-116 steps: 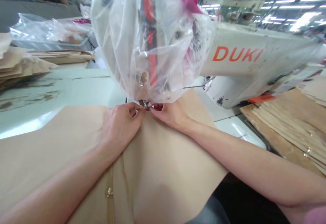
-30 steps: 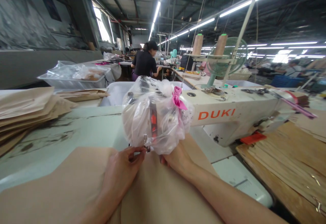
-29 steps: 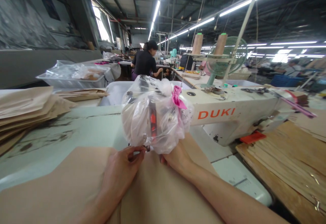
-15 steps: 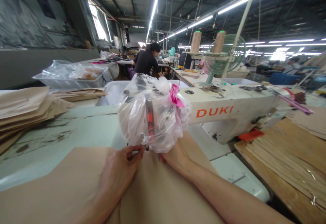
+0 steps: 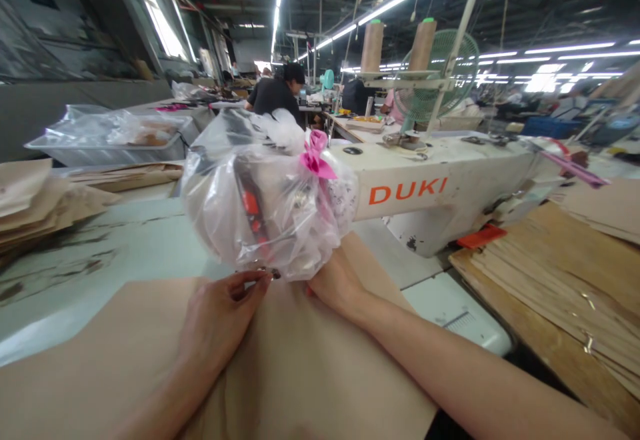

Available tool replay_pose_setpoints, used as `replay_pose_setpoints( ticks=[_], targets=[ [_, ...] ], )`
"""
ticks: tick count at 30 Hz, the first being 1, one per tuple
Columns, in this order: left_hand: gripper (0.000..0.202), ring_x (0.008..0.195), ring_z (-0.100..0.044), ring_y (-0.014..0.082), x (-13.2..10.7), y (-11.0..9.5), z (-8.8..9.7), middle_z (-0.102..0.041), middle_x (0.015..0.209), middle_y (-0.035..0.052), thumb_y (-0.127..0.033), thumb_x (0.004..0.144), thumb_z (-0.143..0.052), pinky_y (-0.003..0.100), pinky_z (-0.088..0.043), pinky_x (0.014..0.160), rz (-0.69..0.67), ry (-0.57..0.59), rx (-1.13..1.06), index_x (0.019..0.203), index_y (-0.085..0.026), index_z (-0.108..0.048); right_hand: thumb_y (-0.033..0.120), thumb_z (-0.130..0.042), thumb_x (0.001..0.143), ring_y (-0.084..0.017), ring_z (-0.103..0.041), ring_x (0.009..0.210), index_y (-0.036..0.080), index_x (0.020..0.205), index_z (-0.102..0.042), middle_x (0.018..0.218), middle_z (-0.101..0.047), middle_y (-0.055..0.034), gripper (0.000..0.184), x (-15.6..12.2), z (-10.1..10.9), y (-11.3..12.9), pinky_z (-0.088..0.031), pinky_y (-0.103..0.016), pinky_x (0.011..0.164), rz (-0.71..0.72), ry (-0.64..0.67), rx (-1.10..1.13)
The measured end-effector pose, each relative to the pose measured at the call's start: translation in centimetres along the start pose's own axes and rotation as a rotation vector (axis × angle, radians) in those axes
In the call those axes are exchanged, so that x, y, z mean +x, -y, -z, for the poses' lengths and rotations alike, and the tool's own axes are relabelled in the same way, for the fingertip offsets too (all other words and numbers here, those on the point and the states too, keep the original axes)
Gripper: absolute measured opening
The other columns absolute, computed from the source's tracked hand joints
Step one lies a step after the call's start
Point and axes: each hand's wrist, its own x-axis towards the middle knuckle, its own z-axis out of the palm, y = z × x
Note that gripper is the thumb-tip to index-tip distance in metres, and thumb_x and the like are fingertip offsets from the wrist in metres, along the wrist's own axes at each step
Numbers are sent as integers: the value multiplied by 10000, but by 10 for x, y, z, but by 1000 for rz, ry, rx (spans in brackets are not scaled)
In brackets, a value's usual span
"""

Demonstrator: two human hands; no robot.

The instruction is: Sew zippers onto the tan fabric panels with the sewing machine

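Now the left hand rests on the panel with thumb and forefinger drawn nearly together just beside the presser foot; whether they nip an edge of material is too small to tell. The right hand is curled on the other side, its fingertips partly hidden by the plastic bag, so I cannot tell whether it grips anything. About four seconds earlier its fingertips were beside the left ones at the foot; they have since drawn off to the right, which suggests the left hand alone now minds the spot there. Over the last half second the view has swung, while the hands keep much the same places against the machine.

Beneath both hands, the tan panel spreads across the pale green sewing table and passes under the bagged head of the DUKI sewing machine. Farther out, stacked tan pieces lie at left, and a wooden board bears more at right.
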Motion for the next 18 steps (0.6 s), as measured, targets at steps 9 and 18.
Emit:
replay_pose_setpoints(
  ticks=[9,18],
  targets=[
    [471,916,-712,313,4,8,-1,-784,824,21,-692,738,-598,369,-494,756,71,-25,63,916,-285,-756,363,-620,872,-236,-661,939,198,903,-709,954,-731,-83,190,0,-4,-6,-453,-280,780,69,27,-121],
    [446,927,-717,298,4,11,-3,-788,813,-11,-689,719,-655,345,-487,733,78,-25,-43,903,-297,-763,324,-608,851,-251,-648,979,218,877,-701,993,-722,-59,143,-5,-5,-5,-457,-295,794,143,16,-169]
  ],
)
